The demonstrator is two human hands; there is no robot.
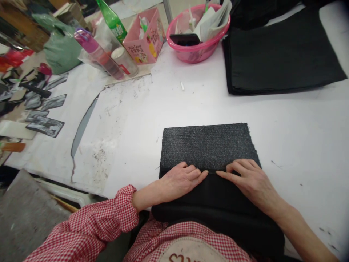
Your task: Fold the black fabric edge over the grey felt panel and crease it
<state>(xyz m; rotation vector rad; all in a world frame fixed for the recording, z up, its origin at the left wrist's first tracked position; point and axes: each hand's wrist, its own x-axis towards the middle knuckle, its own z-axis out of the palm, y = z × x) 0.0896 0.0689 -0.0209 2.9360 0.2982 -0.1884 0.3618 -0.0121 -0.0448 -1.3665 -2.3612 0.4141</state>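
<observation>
Dark grey ribbed fabric [205, 142] with frayed edges lies flat on the white table in front of me. Smooth black fabric [215, 196] meets it along a folded line and drapes over the table's near edge toward my lap. My left hand [184, 180] is on that line from the left, fingers curled and thumb pressed to the fold. From the right, my right hand [249, 182] pinches the same fold, its fingers bent. The two hands' tips point at each other with a small gap between. The fabric under the fingers is hidden.
Folded black cloth [278, 54] is stacked at the back right. A pink basket [197, 54] holds a phone and papers. Beside it stand a pink box [144, 40], a green bottle [113, 23] and a purple-capped bottle [99, 54]. Glue-smeared pieces [46, 123] lie left; a chalk bit [182, 86] lies centrally.
</observation>
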